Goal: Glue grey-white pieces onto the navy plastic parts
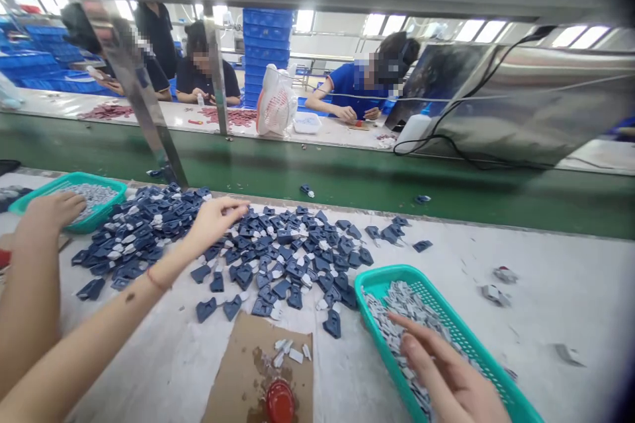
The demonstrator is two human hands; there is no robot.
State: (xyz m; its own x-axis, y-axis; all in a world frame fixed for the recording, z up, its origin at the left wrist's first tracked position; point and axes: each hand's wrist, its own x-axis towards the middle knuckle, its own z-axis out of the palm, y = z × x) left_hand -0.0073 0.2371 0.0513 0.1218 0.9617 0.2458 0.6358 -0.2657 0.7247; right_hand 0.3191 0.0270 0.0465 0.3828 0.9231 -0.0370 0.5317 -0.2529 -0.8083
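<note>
My left hand (218, 219) reaches over the far side of a heap of dark blue plastic parts (285, 268), many with white-grey pieces on them. Its thumb and forefinger are pinched together; whatever sits between the tips is too small to make out. My right hand (441, 370) is over a green perforated basket (397, 271) of small grey plastic pieces (407, 301). Its forefinger and thumb are apart, and I see nothing between them. Before me lies a wet-stained cardboard sheet (233, 377) with a few loose grey pieces (285, 351) and a round red cap (280, 402).
A co-worker's hand (54, 211) is at another green basket (99, 178) on the left. Beyond the table runs a green conveyor belt (357, 185) with scattered blue parts. Metal posts (129, 73) cross the view; several people sit opposite. Scraps (496, 294) lie right.
</note>
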